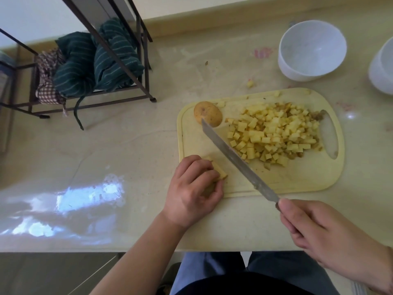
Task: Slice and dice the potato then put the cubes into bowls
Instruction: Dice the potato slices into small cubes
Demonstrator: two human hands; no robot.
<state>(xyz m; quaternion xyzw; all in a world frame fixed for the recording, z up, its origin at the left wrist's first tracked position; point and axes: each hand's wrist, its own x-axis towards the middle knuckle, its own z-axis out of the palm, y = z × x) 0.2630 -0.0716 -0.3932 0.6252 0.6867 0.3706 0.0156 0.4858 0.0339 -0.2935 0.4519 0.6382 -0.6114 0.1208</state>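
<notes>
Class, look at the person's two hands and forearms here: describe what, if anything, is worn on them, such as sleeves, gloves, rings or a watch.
Both hands are bare. The left hand and its forearm show no glove, sleeve, ring, watch or bracelet up to the frame's lower edge. The right hand is likewise ungloved, with no ring showing; its wrist leaves the frame at the right edge, so anything worn further up cannot be seen.

Soft daylight, even; window glare on countertop at left; wide-angle bending at edges; slight softness.

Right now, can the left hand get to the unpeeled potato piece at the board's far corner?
Probably yes. The left hand grips a potato strip at the board's near edge; bare cutting board lies between it and the potato piece. Only the knife tip sits close by.
</notes>
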